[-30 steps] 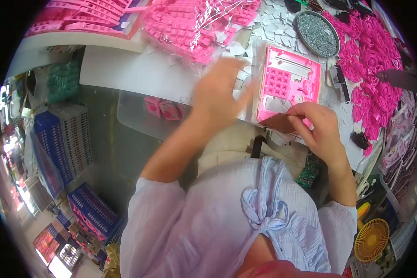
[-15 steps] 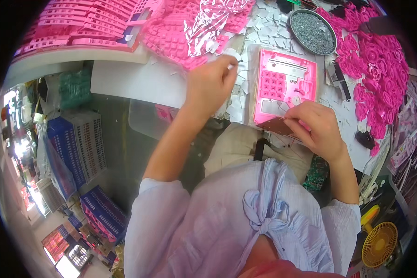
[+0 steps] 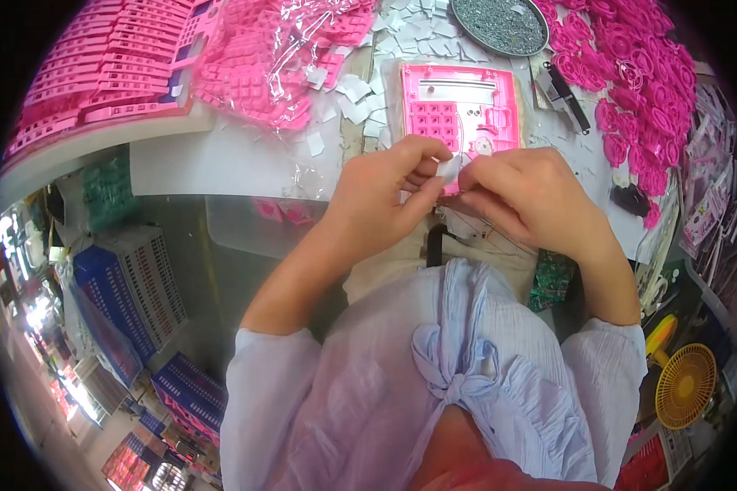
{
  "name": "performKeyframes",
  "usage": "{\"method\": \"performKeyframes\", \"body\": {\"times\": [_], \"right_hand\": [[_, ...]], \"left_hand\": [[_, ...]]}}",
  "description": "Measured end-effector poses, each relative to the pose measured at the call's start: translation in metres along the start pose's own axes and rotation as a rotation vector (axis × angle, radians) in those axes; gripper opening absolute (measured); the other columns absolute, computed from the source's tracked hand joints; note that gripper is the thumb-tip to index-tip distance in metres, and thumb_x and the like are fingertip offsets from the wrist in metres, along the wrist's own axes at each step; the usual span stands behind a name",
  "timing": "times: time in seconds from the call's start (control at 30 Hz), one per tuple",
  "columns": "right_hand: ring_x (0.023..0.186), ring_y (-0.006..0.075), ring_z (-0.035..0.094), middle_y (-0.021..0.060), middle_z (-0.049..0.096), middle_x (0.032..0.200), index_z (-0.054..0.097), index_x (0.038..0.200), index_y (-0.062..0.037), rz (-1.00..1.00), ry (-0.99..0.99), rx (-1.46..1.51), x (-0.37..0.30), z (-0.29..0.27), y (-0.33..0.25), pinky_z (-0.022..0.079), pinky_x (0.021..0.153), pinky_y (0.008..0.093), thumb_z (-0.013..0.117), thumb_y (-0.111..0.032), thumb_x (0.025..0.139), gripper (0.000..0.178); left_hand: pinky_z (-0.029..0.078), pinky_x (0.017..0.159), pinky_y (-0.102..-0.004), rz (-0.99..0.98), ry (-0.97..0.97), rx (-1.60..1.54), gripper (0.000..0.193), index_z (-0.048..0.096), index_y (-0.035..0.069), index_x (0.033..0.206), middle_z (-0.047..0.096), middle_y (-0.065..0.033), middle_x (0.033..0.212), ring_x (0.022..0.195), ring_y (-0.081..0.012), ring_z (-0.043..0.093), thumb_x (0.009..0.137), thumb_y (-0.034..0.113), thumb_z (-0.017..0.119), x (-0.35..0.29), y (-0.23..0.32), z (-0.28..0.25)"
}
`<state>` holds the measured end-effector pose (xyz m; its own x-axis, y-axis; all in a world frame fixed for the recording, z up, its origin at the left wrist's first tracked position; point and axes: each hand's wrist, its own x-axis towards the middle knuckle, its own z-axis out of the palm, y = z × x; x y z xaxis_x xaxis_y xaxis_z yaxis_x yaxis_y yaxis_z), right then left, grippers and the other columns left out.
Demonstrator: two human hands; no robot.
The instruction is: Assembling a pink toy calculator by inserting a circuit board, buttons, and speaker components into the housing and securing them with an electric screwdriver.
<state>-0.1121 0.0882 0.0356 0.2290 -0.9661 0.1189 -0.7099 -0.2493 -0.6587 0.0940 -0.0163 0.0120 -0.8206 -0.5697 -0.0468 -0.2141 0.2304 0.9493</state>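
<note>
A pink plastic casing (image 3: pixel 499 98) with a square keypad and a round speaker-like part lies face down in front of me. Its lower part is covered by my hands. Between the thumb and fingertips of my left hand (image 3: pixel 385 186) is a small white square piece (image 3: pixel 448 169), held over the casing's lower left corner. Close beside it, the fingers of my right hand (image 3: pixel 544 196) are pinched together at the casing's lower edge. What they grip, if anything, is hidden.
Many white squares (image 3: pixel 354 87) lie scattered left of and behind the casing. A round tray of small metal screws (image 3: pixel 499 26) stands behind. Bagged pink keypads (image 3: pixel 262 74) and stacked pink casings (image 3: pixel 123 57) fill the left; pink rings (image 3: pixel 647 106) and a black-edged tool (image 3: pixel 569 96) lie right.
My left hand has moved right and down with the white piece, from beside the loose squares to the casing, meeting my right hand. The view has shifted, so the table appears further left and up.
</note>
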Motion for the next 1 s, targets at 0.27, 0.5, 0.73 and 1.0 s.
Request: {"method": "performKeyframes", "body": {"times": [0.27, 0.5, 0.73, 1.0], "right_hand": [[0.069, 0.0356, 0.066, 0.0127, 0.067, 0.073, 0.063, 0.095, -0.0084, 0.058, -0.080, 0.021, 0.012, 0.003, 0.005, 0.049, 0.061, 0.0464, 0.066, -0.022, 0.092, 0.014], [0.069, 0.0358, 0.066, 0.0133, 0.067, 0.073, 0.063, 0.095, -0.0078, 0.062, -0.079, 0.004, 0.014, 0.007, 0.004, 0.050, 0.061, 0.0461, 0.066, -0.021, 0.090, 0.014], [0.068, 0.0360, 0.067, 0.0129, 0.068, 0.073, 0.063, 0.095, -0.0072, 0.133, -0.035, 0.031, 0.011, 0.009, 0.002, 0.050, 0.060, 0.0451, 0.066, -0.021, 0.090, 0.015], [0.069, 0.0353, 0.064, 0.0148, 0.064, 0.076, 0.063, 0.098, -0.0044, 0.242, 0.048, 0.278, -0.018, 0.029, -0.005, 0.049, 0.060, 0.0421, 0.069, -0.013, 0.089, 0.013]], "left_hand": [[0.059, 0.080, -0.0283, -0.004, -0.111, 0.010, 0.039, 0.050, 0.000, 0.130, 0.074, -0.0100, 0.092, 0.087, -0.0162, 0.074, 0.093, -0.004, 0.062, -0.003, 0.001, -0.006], [0.058, 0.079, -0.0281, 0.049, -0.087, 0.039, 0.039, 0.049, -0.001, 0.130, 0.073, -0.0095, 0.091, 0.085, -0.0156, 0.074, 0.092, -0.006, 0.059, -0.006, -0.003, -0.004], [0.058, 0.078, -0.0290, 0.166, 0.023, 0.053, 0.040, 0.052, 0.000, 0.128, 0.073, -0.0098, 0.091, 0.085, -0.0170, 0.075, 0.090, -0.004, 0.064, -0.007, -0.009, 0.005], [0.058, 0.071, -0.0320, 0.181, -0.060, 0.328, 0.042, 0.056, 0.003, 0.126, 0.073, -0.0114, 0.093, 0.082, -0.0228, 0.075, 0.087, 0.000, 0.072, -0.018, -0.003, 0.011]]}}
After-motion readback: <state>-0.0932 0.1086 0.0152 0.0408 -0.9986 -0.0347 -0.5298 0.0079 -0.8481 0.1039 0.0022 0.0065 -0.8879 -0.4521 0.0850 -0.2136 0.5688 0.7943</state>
